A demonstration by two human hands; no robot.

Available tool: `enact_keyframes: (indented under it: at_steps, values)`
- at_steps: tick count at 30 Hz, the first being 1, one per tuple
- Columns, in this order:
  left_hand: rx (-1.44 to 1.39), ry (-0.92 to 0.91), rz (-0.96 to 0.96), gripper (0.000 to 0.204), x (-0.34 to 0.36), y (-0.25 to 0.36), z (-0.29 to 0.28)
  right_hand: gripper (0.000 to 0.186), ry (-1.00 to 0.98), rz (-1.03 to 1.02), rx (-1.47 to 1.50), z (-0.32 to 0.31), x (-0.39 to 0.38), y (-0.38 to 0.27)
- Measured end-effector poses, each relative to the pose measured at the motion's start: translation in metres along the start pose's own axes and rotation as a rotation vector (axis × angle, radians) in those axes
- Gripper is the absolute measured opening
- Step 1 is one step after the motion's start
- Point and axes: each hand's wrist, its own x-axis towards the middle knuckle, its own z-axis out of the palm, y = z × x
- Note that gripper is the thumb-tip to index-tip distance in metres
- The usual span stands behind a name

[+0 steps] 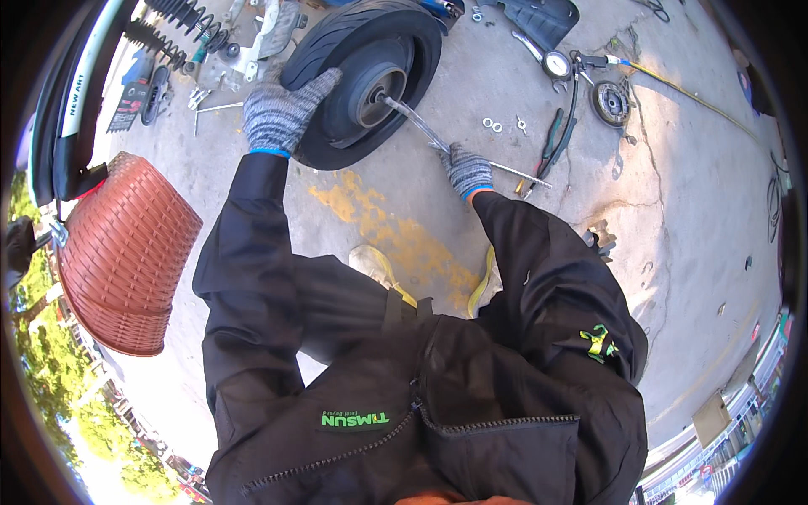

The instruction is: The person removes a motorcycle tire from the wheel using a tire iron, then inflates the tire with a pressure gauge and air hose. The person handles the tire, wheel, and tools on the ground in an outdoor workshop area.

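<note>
Nearest: yellow-edged shoes (373,263) planted on the concrete floor (673,286), yellow stain (404,231) between and ahead of them. Reddish-brown woven basket (130,252) out left.

Hands apart, both gloved. Right hand (467,171) is closed around a silvery bar (417,126), other end at the wheel's (362,84) hub. Thin rod (522,175) shows past that hand; can't tell if it's part of the bar or lying loose. Left hand (282,118) is braced on the tyre, thumb on the sidewall, other fingers mostly out of sight; can't tell how hard it grips.

Step, my read: working the hub centre with the bar, left side steadying. Can't tell if the bar is being pushed in, levered or drawn out. Next move calls for a firm brace on the tyre and the bar kept true to the hub; a slip would likely let the wheel roll or tip.

Wheel: just ahead, left of centre, raised on its tread and tilted, face toward the person. Black tyre, grooved tread, dark dished centre, greyer hub ring. Whatever props it is hidden.

Further: small washers (492,125), green-handled tool (553,135), dial gauge (556,65) right; coil-spring shocks (189,21) upper left.
</note>
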Motion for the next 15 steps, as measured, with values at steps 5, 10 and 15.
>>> enact_keyframes:
  at_steps: [5,10,15]
  values:
    - [-0.05,0.141,0.191,0.096,0.012,0.026,0.012,0.061,0.042,-0.047,0.041,-0.019,-0.005,0.001]
    - [-0.049,0.064,0.134,0.103,0.014,-0.003,0.02,0.056,0.021,-0.066,0.084,-0.034,0.0,-0.005]
    - [0.032,0.039,0.049,0.094,0.028,-0.006,-0.004,0.055,-0.024,-0.083,0.134,-0.038,-0.026,-0.006]
